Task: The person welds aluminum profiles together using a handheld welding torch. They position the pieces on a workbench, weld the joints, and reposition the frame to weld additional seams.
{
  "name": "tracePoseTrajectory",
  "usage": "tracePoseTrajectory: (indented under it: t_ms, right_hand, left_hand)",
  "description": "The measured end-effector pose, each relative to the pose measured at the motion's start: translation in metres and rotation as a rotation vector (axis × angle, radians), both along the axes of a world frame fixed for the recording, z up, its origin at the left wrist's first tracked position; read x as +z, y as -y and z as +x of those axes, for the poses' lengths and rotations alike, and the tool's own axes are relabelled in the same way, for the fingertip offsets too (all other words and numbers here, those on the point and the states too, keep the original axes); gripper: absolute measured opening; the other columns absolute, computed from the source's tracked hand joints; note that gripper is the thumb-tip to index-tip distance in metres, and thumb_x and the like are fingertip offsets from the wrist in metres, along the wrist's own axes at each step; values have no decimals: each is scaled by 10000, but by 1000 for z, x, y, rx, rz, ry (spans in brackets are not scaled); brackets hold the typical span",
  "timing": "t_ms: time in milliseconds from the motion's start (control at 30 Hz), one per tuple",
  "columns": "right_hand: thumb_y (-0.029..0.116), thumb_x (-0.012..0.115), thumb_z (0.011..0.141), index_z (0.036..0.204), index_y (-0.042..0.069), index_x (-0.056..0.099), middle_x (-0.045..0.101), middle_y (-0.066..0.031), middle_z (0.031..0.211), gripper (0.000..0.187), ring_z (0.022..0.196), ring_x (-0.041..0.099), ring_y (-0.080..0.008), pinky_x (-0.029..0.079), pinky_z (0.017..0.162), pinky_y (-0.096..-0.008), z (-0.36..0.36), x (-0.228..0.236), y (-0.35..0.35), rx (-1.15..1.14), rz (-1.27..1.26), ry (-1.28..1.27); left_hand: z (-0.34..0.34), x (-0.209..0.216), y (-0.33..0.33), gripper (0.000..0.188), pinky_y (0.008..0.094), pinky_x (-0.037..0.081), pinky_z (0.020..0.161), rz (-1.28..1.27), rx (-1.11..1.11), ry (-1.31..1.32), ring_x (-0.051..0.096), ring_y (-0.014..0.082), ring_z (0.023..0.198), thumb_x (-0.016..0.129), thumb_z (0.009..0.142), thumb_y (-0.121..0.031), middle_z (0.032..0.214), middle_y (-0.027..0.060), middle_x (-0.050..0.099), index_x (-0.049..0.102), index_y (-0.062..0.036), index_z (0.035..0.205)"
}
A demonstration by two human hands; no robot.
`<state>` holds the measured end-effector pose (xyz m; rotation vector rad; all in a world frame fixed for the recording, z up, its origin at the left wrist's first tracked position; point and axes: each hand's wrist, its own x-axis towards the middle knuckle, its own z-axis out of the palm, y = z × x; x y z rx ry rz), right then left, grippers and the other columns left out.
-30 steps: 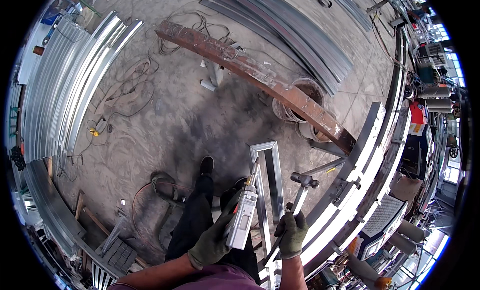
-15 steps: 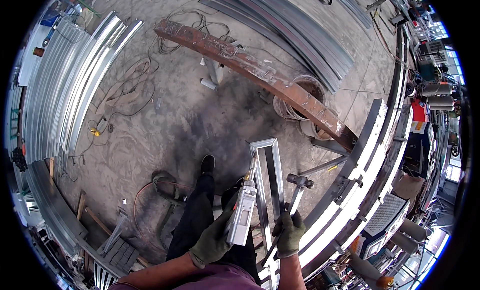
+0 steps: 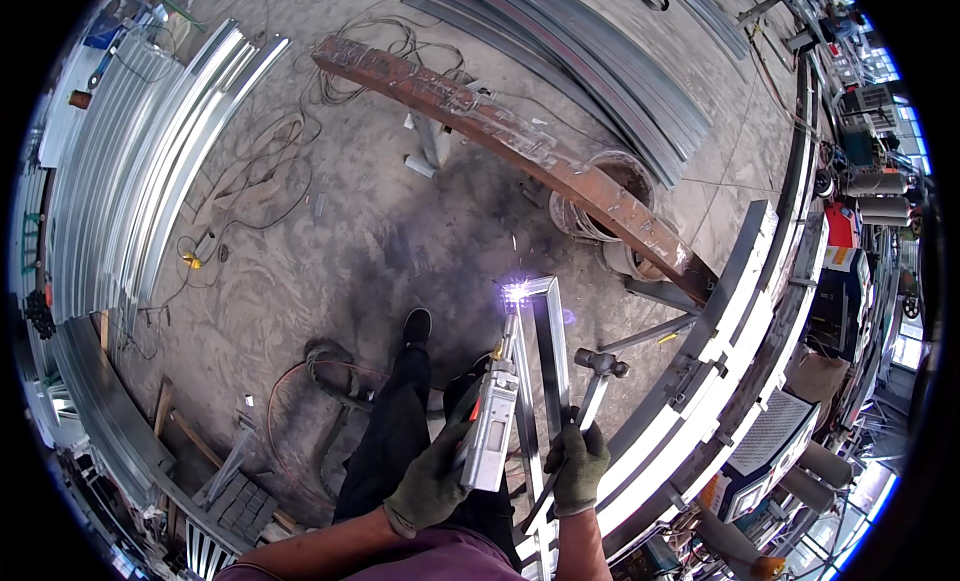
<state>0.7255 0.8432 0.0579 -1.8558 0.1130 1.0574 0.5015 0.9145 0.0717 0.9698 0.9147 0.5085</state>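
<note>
My gloved left hand (image 3: pixel 428 488) is closed around a silver handheld welding gun (image 3: pixel 491 426) with a long narrow nozzle. The nozzle tip is at the far left corner of a slim metal tube frame (image 3: pixel 549 351). A bright violet-white arc (image 3: pixel 515 293) glows at that corner and hides the joint. My gloved right hand (image 3: pixel 580 471) grips a hammer (image 3: pixel 597 381) by its handle, head pointing away from me. That hand lies beside the frame's right bar; whether it also presses on the bar I cannot tell.
A rusty steel beam (image 3: pixel 470 111) crosses ahead, above some buckets (image 3: pixel 625 176). Shiny metal profiles (image 3: pixel 150 171) lie at the left, grey strips (image 3: pixel 590 66) at the far side. Long metal rails (image 3: pixel 690 371) run along my right. Cables (image 3: pixel 285 181) trail over the floor.
A bright arc with a few sparks has appeared at the nozzle tip on the frame's corner. The gun has shifted very slightly; my right hand and the hammer look unmoved.
</note>
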Motion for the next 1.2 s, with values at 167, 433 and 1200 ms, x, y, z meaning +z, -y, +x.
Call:
tracePoseTrajectory:
  t_ms: [167, 433, 1200]
  right_hand:
    - [116, 664, 1046, 1270, -6, 703, 595, -6, 715, 258, 497, 535, -90, 403, 446, -270, -1, 0, -1, 9, -17, 16]
    - [121, 670, 1042, 1247, -8, 703, 592, -3, 716, 244, 498, 529, -85, 392, 440, -272, -1, 1, -3, 15, -27, 33]
    - [114, 656, 1053, 1163, 7, 688, 597, 1, 705, 157, 472, 534, -88, 403, 411, -264, 0, 3, -3, 28, -18, 60]
  left_hand:
    - [0, 2, 0, 638, 331, 513, 1113, 6, -5, -16, 627, 182, 1296, 755, 1048, -170, 1409, 102, 631, 438, -17, 1580]
    - [-3, -4, 6, 663, 326, 513, 1113, -13, 1, 28, 625, 174, 1289, 753, 1048, -159, 1419, 94, 625, 415, -22, 1602]
    - [0, -4, 14, 747, 344, 515, 1113, -266, 109, 189, 604, 169, 1329, 803, 1018, -242, 1468, 83, 597, 411, -31, 1617]
